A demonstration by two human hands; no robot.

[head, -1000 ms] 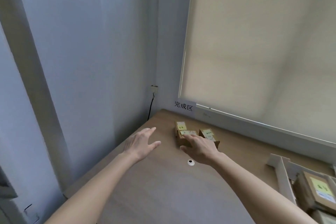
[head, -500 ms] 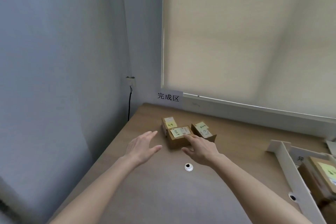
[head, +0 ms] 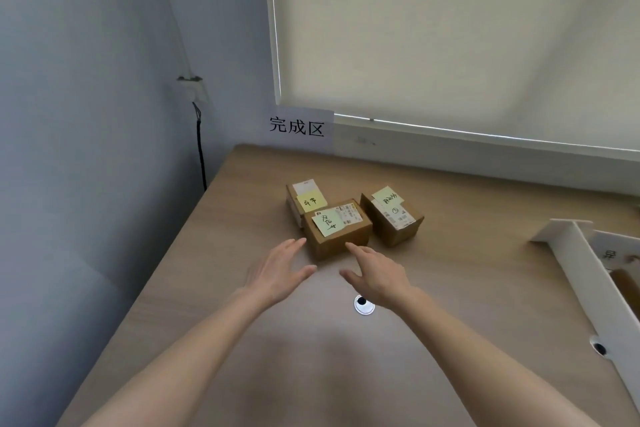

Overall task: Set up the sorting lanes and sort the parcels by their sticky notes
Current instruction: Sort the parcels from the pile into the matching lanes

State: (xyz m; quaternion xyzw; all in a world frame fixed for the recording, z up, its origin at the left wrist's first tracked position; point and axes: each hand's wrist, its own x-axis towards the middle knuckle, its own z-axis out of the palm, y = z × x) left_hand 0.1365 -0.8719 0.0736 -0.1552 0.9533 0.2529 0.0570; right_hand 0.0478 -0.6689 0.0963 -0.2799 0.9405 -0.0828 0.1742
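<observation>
Three small cardboard parcels with yellow sticky notes sit near the table's far left corner: a front parcel, one behind it to the left and one to the right. My left hand hovers open just in front of the front parcel's left corner, fingers apart. My right hand is open too, fingertips close to the same parcel's front face; I cannot tell if they touch. A white lane divider stands at the right edge.
A paper sign with three written characters is stuck to the wall below the window blind. A round cable hole lies in the wooden table by my right wrist. A black cable hangs down the left wall.
My right hand has drawn back off the front parcel's top toward its front face. My left hand has moved nearer to the parcel. The view has shifted closer.
</observation>
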